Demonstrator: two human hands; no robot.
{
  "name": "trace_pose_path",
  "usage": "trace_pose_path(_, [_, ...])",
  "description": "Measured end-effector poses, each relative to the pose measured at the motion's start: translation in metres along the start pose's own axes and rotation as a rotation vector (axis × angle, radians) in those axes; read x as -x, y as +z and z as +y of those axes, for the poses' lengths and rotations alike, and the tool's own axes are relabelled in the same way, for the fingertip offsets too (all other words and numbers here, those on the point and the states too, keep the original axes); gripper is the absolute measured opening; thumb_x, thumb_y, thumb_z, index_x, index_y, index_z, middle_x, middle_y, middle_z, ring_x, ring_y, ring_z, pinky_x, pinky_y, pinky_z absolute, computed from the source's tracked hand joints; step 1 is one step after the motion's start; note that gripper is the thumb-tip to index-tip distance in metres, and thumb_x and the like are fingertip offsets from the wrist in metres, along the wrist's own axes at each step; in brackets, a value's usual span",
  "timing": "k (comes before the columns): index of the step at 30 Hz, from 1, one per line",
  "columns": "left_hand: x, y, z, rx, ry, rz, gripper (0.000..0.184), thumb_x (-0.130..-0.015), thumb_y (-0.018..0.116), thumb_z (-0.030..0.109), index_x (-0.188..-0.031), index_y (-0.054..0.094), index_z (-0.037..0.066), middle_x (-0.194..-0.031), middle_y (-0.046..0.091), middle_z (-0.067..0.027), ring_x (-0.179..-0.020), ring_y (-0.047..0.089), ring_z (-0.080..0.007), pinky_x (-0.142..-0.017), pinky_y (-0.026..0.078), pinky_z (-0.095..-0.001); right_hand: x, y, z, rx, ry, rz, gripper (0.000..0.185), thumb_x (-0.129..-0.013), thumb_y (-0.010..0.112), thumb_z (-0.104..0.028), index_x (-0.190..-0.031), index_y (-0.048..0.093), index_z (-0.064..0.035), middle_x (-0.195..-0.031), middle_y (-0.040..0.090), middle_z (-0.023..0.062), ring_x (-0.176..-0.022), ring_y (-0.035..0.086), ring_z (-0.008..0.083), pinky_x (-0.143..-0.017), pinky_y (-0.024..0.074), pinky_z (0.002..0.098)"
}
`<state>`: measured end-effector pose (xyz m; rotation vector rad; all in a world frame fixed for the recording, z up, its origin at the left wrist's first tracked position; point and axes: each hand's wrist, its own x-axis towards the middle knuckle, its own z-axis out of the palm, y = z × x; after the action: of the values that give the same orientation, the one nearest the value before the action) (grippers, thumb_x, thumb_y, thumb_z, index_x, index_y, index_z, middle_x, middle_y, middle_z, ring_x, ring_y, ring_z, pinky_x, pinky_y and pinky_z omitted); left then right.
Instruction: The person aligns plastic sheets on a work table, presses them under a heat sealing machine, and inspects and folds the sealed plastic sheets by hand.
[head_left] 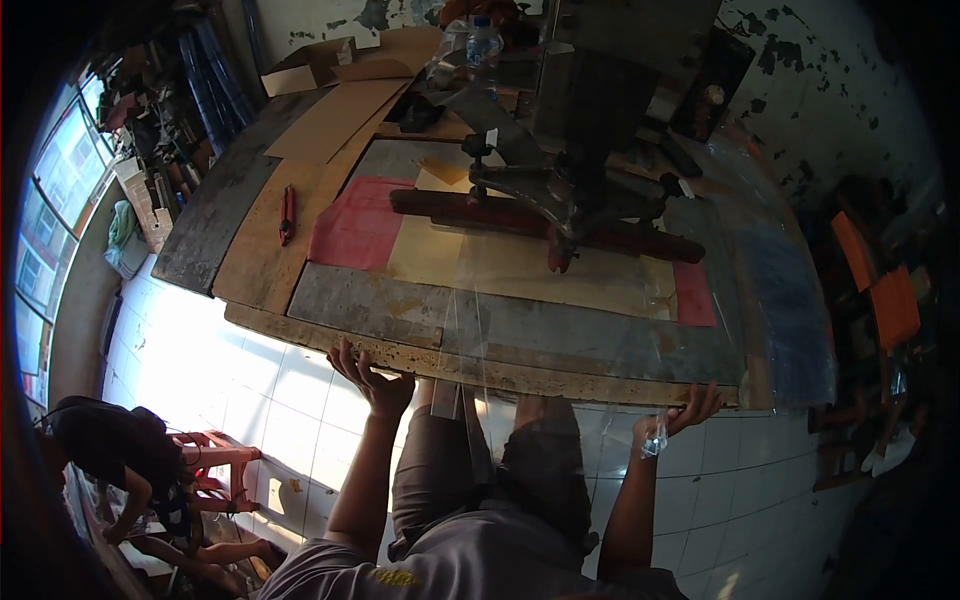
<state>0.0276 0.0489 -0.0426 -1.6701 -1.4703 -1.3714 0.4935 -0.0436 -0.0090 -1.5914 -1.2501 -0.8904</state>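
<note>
My left hand (374,384) is at the front wooden edge (480,372) of the worktable, palm up, with its fingers apart and nothing visible in them. Farther right along that edge, my right hand (692,409) has its fingers stretched out. Clear plastic sheet (610,440) glints beside my right wrist and hangs over the edge toward my lap; whether the hand touches it I cannot tell. On the table stands a dark metal press (565,195) with a long reddish bar (640,238). Beneath the bar lie a yellow sheet (520,272) and a red sheet (362,222).
A red cutter knife (288,215) lies on the table's left side. Behind it are cardboard pieces (340,118) and a water bottle (484,42). Another person (115,450) sits at lower left near a red stool (222,458). Orange pieces (893,305) are at right.
</note>
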Motion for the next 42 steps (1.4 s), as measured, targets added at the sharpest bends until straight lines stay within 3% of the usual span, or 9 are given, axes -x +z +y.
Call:
trace_pose_path(12, [0.0,0.0,-0.001,0.005,-0.003,0.006,0.084,-0.09,0.071,0.049,-0.152,0.026,0.014,-0.156,0.031,-0.0277,-0.149,0.025,-0.0525,-0.117,0.02,-0.0756,-0.002,-0.001,-0.003,-0.006,-0.003,-0.002,0.059,-0.112,0.011,-0.041,-0.141,0.047,-0.0043,-0.156,0.04,0.0219,-0.151,0.03,0.0426,-0.124,0.0196,0.0665])
trace_pose_path(18, [-0.002,-0.003,0.0,0.001,0.023,-0.02,0.095,-0.087,0.078,0.046,-0.154,0.022,0.01,-0.158,0.027,-0.0296,-0.149,0.025,-0.0523,-0.119,0.019,-0.0706,-0.004,-0.002,-0.006,0.009,-0.01,0.002,0.057,-0.112,0.011,-0.04,-0.141,0.047,-0.0052,-0.156,0.04,0.0215,-0.151,0.028,0.0438,-0.124,0.0199,0.0664])
trace_pose_path(33, [0.0,0.0,-0.001,0.01,-0.008,0.01,0.086,-0.09,0.072,0.049,-0.153,0.026,0.014,-0.158,0.03,-0.0269,-0.15,0.024,-0.0522,-0.118,0.02,-0.0751,-0.003,-0.003,-0.003,0.024,-0.011,-0.011,0.058,-0.113,0.013,-0.04,-0.142,0.046,-0.0029,-0.156,0.041,0.0225,-0.151,0.028,0.0459,-0.124,0.0202,0.0667])
trace_pose_path(36, [0.001,0.001,-0.001,0.008,-0.007,0.013,0.086,-0.09,0.072,0.05,-0.153,0.026,0.014,-0.157,0.03,-0.0269,-0.15,0.024,-0.052,-0.118,0.02,-0.075,-0.002,0.001,-0.004,-0.086,0.04,0.05,0.06,-0.112,0.019,-0.05,-0.136,0.054,-0.0077,-0.154,0.045,0.02,-0.153,0.023,0.0451,-0.123,0.017,0.0674])
trace_pose_path(39, [0.002,0.001,-0.002,0.002,-0.008,0.011,0.086,-0.09,0.072,0.05,-0.153,0.026,0.014,-0.157,0.03,-0.0268,-0.15,0.024,-0.0517,-0.118,0.02,-0.075,-0.001,0.002,-0.004,-0.079,0.05,0.048,0.06,-0.112,0.019,-0.05,-0.136,0.055,-0.0084,-0.154,0.045,0.0192,-0.153,0.023,0.0447,-0.123,0.017,0.0671])
trace_pose_path(42, [0.001,0.001,-0.002,0.007,-0.001,0.013,0.087,-0.089,0.072,0.051,-0.153,0.025,0.014,-0.157,0.03,-0.0269,-0.15,0.024,-0.0519,-0.118,0.02,-0.0751,-0.002,-0.002,-0.002,0.012,-0.013,-0.008,0.058,-0.113,0.012,-0.04,-0.142,0.046,-0.0033,-0.157,0.04,0.0215,-0.152,0.026,0.0451,-0.124,0.0196,0.0666])
